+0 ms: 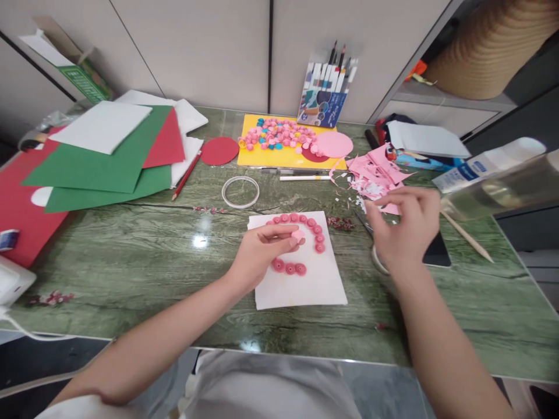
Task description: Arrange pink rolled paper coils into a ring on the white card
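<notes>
My left hand [257,253] is over the white paper [321,288], pinching a small light-pink paper flower [298,235] between thumb and fingers. Beneath it, deep-pink rolled paper flowers [310,223] form a curve along the top and right of the sheet. A short row of more rolled flowers [290,268] sits lower down, partly covered by my left hand. To the right, my right hand [406,224] is raised off the table, thumb and index finger drawn together; whatever they hold is too small to make out. Scissors [365,226] lie partly hidden behind that hand.
Pink paper scraps [376,171] lie beyond my right hand. At the back, many small pink, blue and yellow flowers [279,134] cover a yellow sheet [253,154]. A tape roll [240,192], coloured paper [100,166], a marker box [321,107] and a bottle [502,189] stand or lie around.
</notes>
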Available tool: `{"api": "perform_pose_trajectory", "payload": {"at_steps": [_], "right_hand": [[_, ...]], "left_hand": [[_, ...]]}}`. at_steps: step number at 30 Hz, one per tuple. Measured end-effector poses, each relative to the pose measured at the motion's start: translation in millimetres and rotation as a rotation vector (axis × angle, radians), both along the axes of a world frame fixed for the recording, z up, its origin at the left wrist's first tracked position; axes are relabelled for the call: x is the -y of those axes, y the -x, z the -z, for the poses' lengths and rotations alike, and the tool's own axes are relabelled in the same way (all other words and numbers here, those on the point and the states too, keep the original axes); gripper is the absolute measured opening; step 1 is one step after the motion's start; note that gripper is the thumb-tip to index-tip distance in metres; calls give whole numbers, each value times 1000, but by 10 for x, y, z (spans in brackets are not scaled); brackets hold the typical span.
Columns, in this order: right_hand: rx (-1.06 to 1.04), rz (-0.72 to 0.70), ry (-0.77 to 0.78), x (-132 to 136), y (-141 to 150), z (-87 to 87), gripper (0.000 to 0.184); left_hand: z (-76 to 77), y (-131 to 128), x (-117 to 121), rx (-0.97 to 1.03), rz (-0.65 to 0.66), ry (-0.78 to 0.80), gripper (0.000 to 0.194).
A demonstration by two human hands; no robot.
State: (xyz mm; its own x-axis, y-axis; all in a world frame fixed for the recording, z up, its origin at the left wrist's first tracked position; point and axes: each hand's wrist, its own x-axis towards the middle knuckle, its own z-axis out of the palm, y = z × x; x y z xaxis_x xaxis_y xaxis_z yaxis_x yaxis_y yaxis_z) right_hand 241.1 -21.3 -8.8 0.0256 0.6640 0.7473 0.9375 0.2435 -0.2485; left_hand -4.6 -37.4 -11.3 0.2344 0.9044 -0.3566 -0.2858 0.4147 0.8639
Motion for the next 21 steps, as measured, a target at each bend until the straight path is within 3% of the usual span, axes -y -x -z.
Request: {"api": "perform_pose_trajectory", "payload": {"at_steps": [3, 5, 8, 11, 14, 17, 21], "right_hand": [[99, 190, 230, -146, -333, 110, 13], [113, 194, 335, -197, -479, 195, 19], [76, 212, 395, -226, -555, 261, 21], [6, 204, 345, -200, -425, 195, 18], [-141, -24, 309, -71, -82, 34, 14], [-274, -311, 471, 151, 338, -117, 9], [-352, -471, 574, 386, 692, -187, 5]], "left_hand": [[14, 17, -15, -11, -6, -31, 33], [21, 27, -24, -43, -8, -82, 31], [22, 39, -32, -78, -1, -175, 27], [4, 40, -26, -124, 12, -274, 23], [-23, 29, -4, -275, 0, -465, 12], [-35, 15, 24, -458, -26, -670, 10], [-2, 1, 60, -601, -57, -877, 12]]}}
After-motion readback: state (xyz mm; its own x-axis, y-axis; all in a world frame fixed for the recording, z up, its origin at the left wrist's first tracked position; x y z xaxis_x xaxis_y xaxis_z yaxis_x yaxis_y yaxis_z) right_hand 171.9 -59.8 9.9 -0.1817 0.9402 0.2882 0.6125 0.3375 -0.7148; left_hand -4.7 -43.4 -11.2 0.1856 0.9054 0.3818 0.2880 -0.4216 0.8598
